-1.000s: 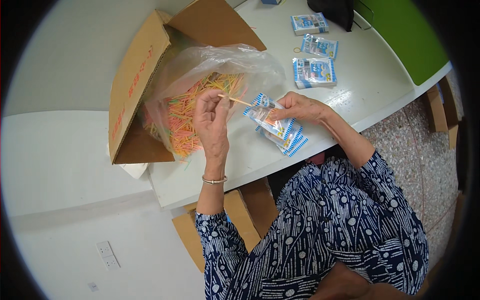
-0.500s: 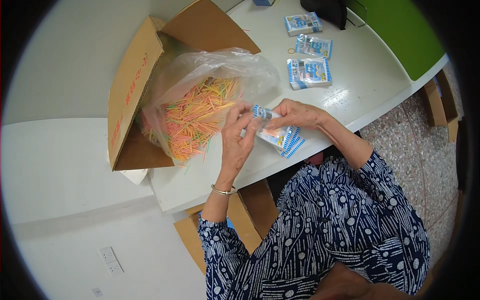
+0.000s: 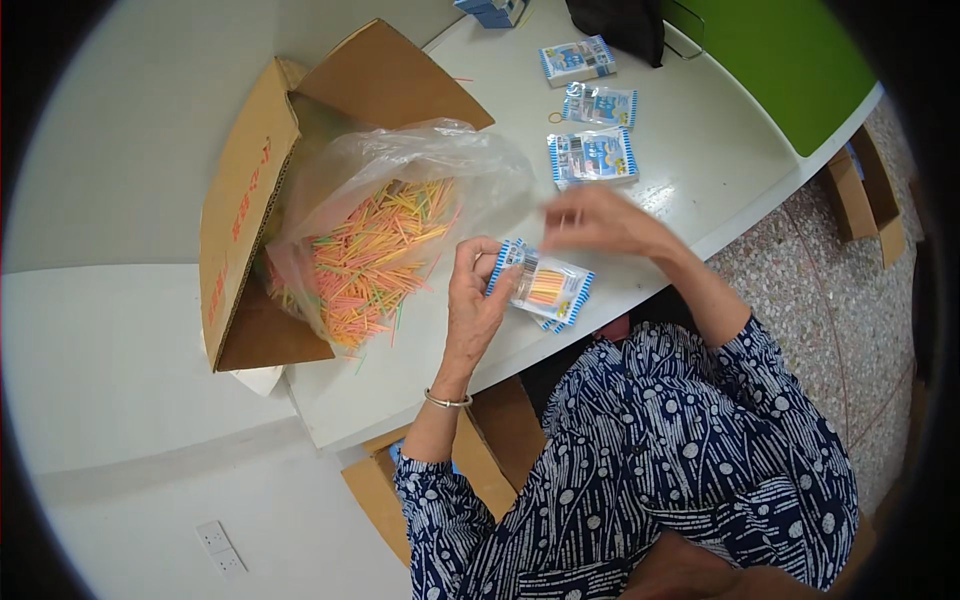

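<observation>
My left hand (image 3: pixel 475 300) pinches the left end of a small clear packet (image 3: pixel 546 285) with blue striped ends. Pink and yellow sticks show through its window. More packets of the same kind lie under it, their striped corners poking out near the table's front edge. Above and to the right, my right hand (image 3: pixel 603 220) is lifted off the packet and smeared by motion; what its fingers do is hard to see. Left of my hands, a heap of thin pink, yellow and green sticks (image 3: pixel 375 260) fills a clear plastic bag (image 3: pixel 500 185) inside a tipped cardboard box (image 3: pixel 243 215).
Blue-and-white packets lie in a stack (image 3: pixel 592 157), another group (image 3: pixel 600 104) and a farther stack (image 3: pixel 578 60) on the white table (image 3: pixel 690 160). A yellowish rubber band (image 3: pixel 555 118) sits beside them. A black bag (image 3: pixel 625 25) lies at the back, and cardboard boxes (image 3: pixel 865 190) stand on the floor.
My right hand has let go of the packet and moved up, away from it. The left hand keeps its hold, and the sticks inside the packet now show plainly. The whole view has shifted slightly.
</observation>
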The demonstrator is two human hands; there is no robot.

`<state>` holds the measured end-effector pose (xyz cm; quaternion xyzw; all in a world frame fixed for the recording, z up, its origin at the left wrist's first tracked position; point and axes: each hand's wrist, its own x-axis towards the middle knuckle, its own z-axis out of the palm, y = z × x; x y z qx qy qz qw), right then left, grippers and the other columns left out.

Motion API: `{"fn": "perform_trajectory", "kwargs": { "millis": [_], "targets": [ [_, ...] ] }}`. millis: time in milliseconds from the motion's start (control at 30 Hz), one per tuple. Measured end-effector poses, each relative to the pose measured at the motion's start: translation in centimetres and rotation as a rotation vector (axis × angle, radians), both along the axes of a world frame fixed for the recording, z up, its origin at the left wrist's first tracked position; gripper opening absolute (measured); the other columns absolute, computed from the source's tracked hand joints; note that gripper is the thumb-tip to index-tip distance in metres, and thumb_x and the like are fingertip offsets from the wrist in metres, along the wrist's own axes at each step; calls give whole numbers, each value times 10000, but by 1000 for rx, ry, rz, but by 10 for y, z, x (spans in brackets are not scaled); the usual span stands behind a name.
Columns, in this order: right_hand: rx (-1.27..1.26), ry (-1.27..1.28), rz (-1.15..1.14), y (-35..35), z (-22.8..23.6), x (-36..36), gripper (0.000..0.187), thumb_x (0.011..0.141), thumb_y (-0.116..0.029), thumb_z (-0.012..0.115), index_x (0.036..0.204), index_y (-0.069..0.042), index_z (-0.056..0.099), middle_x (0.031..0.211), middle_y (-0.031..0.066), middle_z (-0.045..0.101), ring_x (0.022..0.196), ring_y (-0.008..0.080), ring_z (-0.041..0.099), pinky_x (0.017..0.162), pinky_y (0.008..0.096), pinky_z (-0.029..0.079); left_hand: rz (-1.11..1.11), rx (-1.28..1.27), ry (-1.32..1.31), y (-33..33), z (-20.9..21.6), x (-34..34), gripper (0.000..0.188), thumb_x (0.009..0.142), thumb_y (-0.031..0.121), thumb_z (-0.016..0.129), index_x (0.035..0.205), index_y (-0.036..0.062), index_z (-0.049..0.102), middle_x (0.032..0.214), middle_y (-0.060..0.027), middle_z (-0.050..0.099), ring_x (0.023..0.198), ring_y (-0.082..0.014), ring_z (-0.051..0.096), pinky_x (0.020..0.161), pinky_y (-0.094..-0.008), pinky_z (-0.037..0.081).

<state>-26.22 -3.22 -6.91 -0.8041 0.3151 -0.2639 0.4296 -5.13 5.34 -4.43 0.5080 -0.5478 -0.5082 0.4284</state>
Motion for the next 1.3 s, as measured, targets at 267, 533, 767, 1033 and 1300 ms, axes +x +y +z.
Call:
{"fn": "perform_trajectory", "kwargs": {
  "millis": [267, 533, 767, 1033, 1300],
  "targets": [
    [-443, 391, -617, -49, -40, -44, 355, 761, -237, 695, 1017, -1, 626, 1124, 113, 567, 1064, 293, 462, 899, 411, 374, 3, -251, -685, -4, -21, 3, 235, 839, 61, 605, 1051, 7, 520, 981, -112, 606, 848, -164, 570, 751, -289, 467],
    [-549, 318, -597, -64, -53, -51, 120, 805, -105, 631, 898, -32, 614, 954, 70, 593, 950, 253, 474, 842, 385, 382, 103, -697, -1294, -81, 2, 115, 309, 767, 110, 624, 1052, 2, 575, 1060, -166, 563, 999, -344, 512, 874, -443, 390],
    [-661, 242, -667, -60, -54, -43, 207, 808, -173, 642, 975, -53, 620, 970, 79, 575, 957, 250, 473, 841, 385, 379, -2, -399, -1929, -88, -12, 180, 263, 742, 129, 578, 980, 16, 575, 1122, -149, 502, 1009, -328, 471, 833, -494, 373],
    [-616, 352, -616, -66, -55, -47, 152, 822, -172, 617, 925, -65, 647, 961, 60, 580, 949, 234, 478, 820, 368, 380, 26, -684, -2046, -96, -42, 175, 225, 803, 103, 502, 985, -10, 569, 1109, -168, 505, 1013, -302, 482, 848, -463, 381],
    [-655, 451, -624, -65, -52, -44, 124, 822, -166, 615, 893, -72, 650, 939, 43, 589, 944, 223, 484, 801, 373, 383, 55, -478, -1896, -93, -36, 161, 237, 803, 46, 479, 1019, -24, 550, 1159, -193, 492, 1053, -321, 466, 876, -435, 363]
  ]
}}
